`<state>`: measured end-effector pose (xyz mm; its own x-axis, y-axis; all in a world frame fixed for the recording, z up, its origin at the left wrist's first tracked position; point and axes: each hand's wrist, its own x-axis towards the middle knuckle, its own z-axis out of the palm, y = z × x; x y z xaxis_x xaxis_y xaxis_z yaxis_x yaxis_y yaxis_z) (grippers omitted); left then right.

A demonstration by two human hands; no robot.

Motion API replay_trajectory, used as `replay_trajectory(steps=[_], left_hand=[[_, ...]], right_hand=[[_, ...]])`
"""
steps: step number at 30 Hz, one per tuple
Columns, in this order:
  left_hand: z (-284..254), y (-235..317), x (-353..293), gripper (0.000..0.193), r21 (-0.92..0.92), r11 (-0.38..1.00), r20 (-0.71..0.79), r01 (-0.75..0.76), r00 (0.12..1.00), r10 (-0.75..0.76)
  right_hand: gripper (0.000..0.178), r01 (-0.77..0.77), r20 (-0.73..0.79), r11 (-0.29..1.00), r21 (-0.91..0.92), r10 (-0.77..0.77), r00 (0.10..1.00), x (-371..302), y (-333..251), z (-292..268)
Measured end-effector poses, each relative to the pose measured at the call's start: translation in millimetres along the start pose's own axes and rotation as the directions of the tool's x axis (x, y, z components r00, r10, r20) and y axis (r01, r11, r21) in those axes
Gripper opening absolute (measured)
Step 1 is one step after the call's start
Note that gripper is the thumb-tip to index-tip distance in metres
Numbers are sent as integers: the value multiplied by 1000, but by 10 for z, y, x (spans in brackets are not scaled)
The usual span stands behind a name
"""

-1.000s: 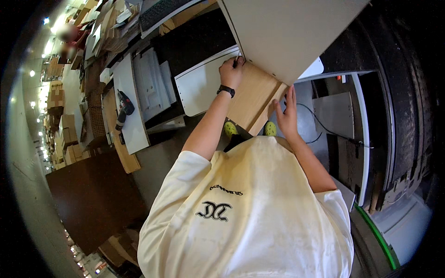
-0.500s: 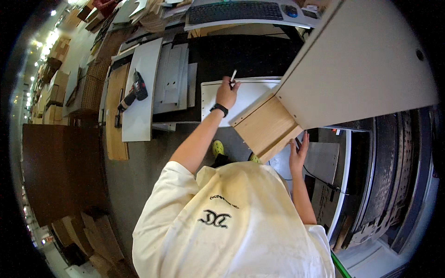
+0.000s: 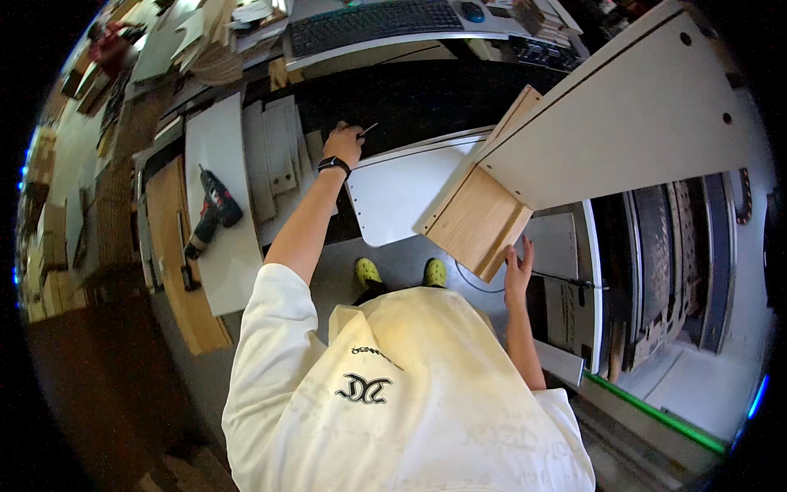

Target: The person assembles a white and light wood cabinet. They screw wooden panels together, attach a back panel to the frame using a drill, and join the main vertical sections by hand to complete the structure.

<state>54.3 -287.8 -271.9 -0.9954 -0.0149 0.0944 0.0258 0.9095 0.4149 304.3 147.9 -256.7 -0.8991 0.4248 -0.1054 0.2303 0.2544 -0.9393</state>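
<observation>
Lettering [image 3: 377, 355]: wearing one short dark line of it, rumpled by folds, on the chest of a white shirt [image 3: 434, 369], above a larger black interlaced emblem [image 3: 365, 389]. Showing fainter marks lower on the cloth, too blurred to read. Pinching a thin rod [image 3: 369, 129] in the left hand [image 3: 343, 144], with a dark watch [image 3: 334, 166] sitting just behind. Spreading the thumb and fingers of the right hand [image 3: 517, 271] at the ridged right edge of a wooden piece [image 3: 474, 215]; not being able to tell whether touching or only just beside. Finding that piece straight ahead, meeting a large pale panel [image 3: 611, 123] with round holes, beside a flat white panel [image 3: 406, 193]. Seeing a drill [image 3: 215, 209] lying leftward on a white board [image 3: 238, 275], and, farther off, a keyboard [image 3: 373, 26] near a mouse [image 3: 471, 11], bearing key markings too small to read.
</observation>
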Motion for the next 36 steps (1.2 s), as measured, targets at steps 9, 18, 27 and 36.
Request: replay_trajectory(steps=[9,18,27,36], left_hand=[[-1,-134,-4,40,-152,985,70,-84,993,96],[-330,101,-133,40,-145,989,42,-15,999,21],[-864,955,-1579,35,-508,855,-123,-110,991,54],[-80,1300,-3468,43,-615,616,614,492,789,-17]], right_hand=[[51,-231,-246,969,-90,203,948,-878,550,-241],[57,-320,-178,712,-625,269,946,-1353,2170,-589],[54,-792,13,588,-163,804,594,-1460,2359,-881],[52,-768,177,628,-126,776,605,-1448,2693,-1427]])
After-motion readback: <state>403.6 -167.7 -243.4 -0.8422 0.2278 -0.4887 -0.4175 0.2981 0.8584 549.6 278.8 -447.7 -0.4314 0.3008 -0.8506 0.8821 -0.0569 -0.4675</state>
